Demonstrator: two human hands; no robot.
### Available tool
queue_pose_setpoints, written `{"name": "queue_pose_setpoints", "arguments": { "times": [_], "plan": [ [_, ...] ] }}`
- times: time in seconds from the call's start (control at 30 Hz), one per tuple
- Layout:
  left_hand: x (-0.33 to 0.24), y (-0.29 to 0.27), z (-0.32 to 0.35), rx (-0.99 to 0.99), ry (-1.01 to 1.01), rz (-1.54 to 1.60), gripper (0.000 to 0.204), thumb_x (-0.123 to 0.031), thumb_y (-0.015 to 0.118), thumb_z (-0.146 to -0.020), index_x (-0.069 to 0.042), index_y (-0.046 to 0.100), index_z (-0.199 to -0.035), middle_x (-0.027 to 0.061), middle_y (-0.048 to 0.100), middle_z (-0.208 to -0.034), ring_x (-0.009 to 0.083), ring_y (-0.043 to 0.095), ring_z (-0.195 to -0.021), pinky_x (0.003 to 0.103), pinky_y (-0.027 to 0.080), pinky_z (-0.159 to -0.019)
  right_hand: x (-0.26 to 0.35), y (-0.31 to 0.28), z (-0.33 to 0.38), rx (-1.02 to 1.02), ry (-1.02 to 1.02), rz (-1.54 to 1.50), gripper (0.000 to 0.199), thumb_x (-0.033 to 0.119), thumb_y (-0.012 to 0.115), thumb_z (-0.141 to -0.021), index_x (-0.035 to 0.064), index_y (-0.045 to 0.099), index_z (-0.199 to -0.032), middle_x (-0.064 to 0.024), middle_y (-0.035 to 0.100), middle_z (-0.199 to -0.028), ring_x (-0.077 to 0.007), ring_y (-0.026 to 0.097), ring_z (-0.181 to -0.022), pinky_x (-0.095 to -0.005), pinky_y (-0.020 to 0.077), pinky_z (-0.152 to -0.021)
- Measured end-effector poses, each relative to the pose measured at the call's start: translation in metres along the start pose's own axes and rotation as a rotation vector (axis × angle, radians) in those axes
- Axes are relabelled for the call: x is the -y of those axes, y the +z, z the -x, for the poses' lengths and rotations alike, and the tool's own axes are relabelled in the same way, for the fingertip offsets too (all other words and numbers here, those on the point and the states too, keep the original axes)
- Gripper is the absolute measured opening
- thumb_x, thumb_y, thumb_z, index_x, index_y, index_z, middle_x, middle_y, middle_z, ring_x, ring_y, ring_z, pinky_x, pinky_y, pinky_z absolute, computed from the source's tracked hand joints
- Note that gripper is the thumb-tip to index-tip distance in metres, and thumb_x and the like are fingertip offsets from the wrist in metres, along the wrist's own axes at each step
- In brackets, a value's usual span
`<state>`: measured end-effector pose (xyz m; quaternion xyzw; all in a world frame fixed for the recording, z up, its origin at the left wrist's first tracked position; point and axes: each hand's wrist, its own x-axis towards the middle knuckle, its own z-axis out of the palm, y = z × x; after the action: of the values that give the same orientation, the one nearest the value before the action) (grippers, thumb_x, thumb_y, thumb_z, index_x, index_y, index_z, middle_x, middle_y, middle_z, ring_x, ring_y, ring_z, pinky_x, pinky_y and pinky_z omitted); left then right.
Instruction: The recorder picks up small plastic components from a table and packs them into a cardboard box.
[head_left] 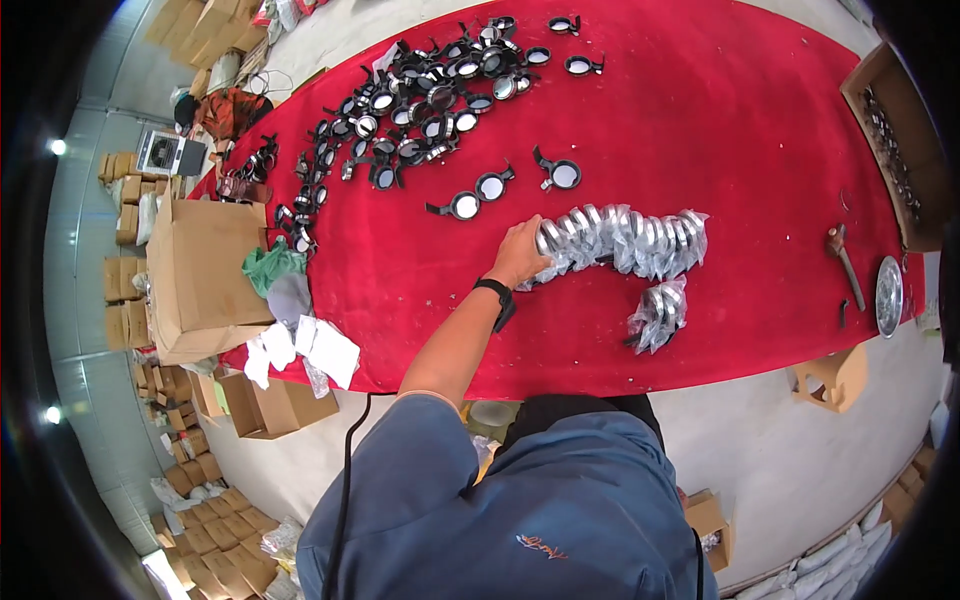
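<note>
left hand [518, 252]: closed over the near end of a curved row of plastic-wrapped metal discs [625, 238] on the red table [720, 150] | right hand: out of sight | smaller wrapped bundle [660, 312] lies apart, right of the hand

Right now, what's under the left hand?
The left hand rests on the end of a row of bagged silvery discs on the red table cover. Whatever its palm covers is hidden.
</note>
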<state>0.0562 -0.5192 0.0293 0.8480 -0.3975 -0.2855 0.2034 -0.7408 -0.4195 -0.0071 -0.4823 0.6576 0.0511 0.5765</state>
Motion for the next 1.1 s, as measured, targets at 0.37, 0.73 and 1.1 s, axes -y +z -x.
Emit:
{"name": "queue_pose_setpoints", "arguments": {
  "times": [0.37, 0.73, 1.1],
  "plan": [
    [-0.036, 0.012, -0.038, 0.036, 0.066, -0.161, 0.099, -0.042, 0.091, -0.081, 0.004, 0.051, -0.158, 0.0301, 0.066, -0.146, 0.0455, 0.060, -0.140, 0.053, 0.049, -0.120, 0.039, 0.009, -0.004, -0.005, 0.061, -0.322, 0.032, 0.018, 0.072, -0.105, -0.0073, 0.076, -0.124, -0.0145, 0.082, -0.110, -0.0219, 0.076, -0.100, -0.0350, 0.0604, -0.093],
    [-0.087, 0.003, -0.061, 0.079, 0.119, -0.089, 0.095, -0.041, 0.085, -0.087, 0.003, 0.048, -0.162, 0.0287, 0.059, -0.157, 0.0437, 0.055, -0.148, 0.051, 0.045, -0.124, -0.023, 0.011, 0.001, 0.168, 0.083, -1.048, 0.030, 0.016, 0.073, -0.104, -0.0059, 0.076, -0.125, -0.0151, 0.083, -0.111, -0.0208, 0.077, -0.099, -0.0348, 0.0613, -0.092],
    [-0.051, 0.024, -0.061, 0.168, 0.211, -0.168, 0.084, -0.038, 0.087, -0.088, 0.002, 0.057, -0.156, 0.0276, 0.065, -0.151, 0.0438, 0.058, -0.146, 0.050, 0.045, -0.125, 0.072, 0.032, 0.007, -0.098, 0.100, -0.101, 0.036, 0.027, 0.072, -0.106, -0.0061, 0.078, -0.117, -0.0107, 0.082, -0.099, -0.0178, 0.074, -0.091, -0.0332, 0.0585, -0.083]
  ]
}}
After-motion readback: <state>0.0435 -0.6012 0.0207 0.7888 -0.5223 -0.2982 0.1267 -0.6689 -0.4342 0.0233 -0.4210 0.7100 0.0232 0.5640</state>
